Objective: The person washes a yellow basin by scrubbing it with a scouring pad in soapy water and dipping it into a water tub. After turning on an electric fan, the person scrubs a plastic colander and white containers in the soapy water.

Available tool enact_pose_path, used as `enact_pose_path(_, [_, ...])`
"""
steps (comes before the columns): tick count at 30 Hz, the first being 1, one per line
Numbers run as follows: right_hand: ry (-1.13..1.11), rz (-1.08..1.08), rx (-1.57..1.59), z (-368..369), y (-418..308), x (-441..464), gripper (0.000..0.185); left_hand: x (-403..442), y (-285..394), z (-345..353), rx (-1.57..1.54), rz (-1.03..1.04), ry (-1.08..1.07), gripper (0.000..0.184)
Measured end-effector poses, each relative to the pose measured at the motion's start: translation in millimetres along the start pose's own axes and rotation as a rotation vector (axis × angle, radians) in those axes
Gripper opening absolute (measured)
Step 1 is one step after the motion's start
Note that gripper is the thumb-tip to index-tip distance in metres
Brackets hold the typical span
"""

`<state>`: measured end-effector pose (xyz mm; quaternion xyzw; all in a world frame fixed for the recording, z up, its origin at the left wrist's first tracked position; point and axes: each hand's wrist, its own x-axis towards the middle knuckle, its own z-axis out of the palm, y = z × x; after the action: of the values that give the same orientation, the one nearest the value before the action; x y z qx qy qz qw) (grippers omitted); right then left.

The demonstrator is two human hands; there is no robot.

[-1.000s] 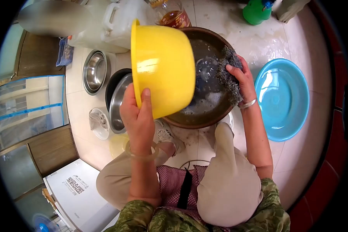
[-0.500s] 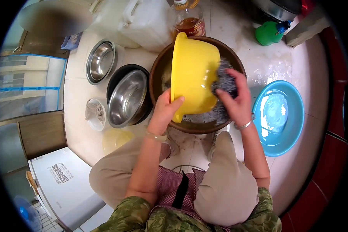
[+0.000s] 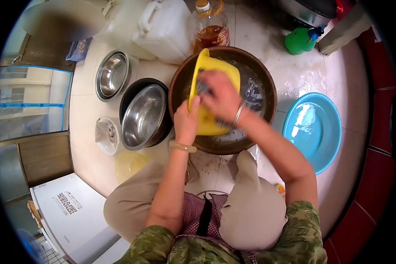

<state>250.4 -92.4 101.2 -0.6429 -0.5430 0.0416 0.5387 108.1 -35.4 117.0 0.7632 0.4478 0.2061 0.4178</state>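
Observation:
A yellow plastic basin (image 3: 226,70) is tilted on its side over a large brown tub (image 3: 268,114) that has dark, sudsy water in it. My left hand (image 3: 187,121) is closed on the basin's near rim, thumb up. Pressed against the basin near its rim is a dark grey mesh scrubbing cloth (image 3: 203,88), gripped in my right hand (image 3: 220,94), which is smeared by motion. Part of the cloth hangs below my right wrist. My right forearm covers some of the basin and tub.
A light blue basin of water (image 3: 334,145) stands on the right, and steel bowls (image 3: 141,116) (image 3: 113,75) on the left. Behind the tub are an oil bottle (image 3: 213,33) and white jugs (image 3: 169,35). A green spray bottle (image 3: 298,42) sits at the back right on wet floor.
My right hand has moved left with the scrubbing cloth, from the basin's outer base to near its rim. The yellow basin has dropped slightly and tilted differently; my left hand still grips it.

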Motion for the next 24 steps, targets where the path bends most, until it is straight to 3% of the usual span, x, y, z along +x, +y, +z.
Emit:
enact_pose_path(1, [0.034,0.007,-0.035,10,-33,-8,0.038,5,2,-3,0.006,0.013,0.037,0.045])
enact_pose_path(3, [0.057,0.000,-0.076,20,-21,-11,0.036,12,7,4,0.046,-0.004,0.054,0.046])
enact_pose_path(5, [0.044,0.308,-0.123,15,15,0,0.037,6,9,13,0.255,-0.065,0.029,0.045])
enact_pose_path(9, [0.202,0.726,-0.062,-21,137,-5,0.041,-11,-11,17,0.076,0.014,0.202,0.043])
enact_pose_path(11, [0.031,0.834,-0.289,-15,187,-47,0.042,-12,-28,2,-0.093,-0.059,0.269,0.043])
enact_pose_path(13, [0.018,0.749,-0.570,1,170,-80,0.043,-11,-41,-24,-0.265,-0.061,0.145,0.038])
enact_pose_path(14, [0.009,0.707,-0.705,11,167,-91,0.043,-6,-43,-30,-0.166,-0.040,0.147,0.036])
enact_pose_path(17, [-0.357,0.723,-0.693,41,209,-134,0.041,7,-37,-37,0.052,-0.001,0.160,0.033])
enact_pose_path(18, [-0.300,0.956,-0.457,45,230,-141,0.040,17,-30,-32,0.062,0.017,0.179,0.033])
enact_pose_path(21, [0.108,1.116,-0.176,16,216,-132,0.040,53,-5,-12,0.080,0.113,0.185,0.033])
enact_pose_path(22, [0.353,0.953,-0.029,11,207,-127,0.037,57,-2,-8,0.084,0.140,0.175,0.034])
enact_pose_path(24, [0.491,0.644,-0.008,-23,151,-100,0.034,61,-5,-10,0.136,0.024,0.062,0.037])
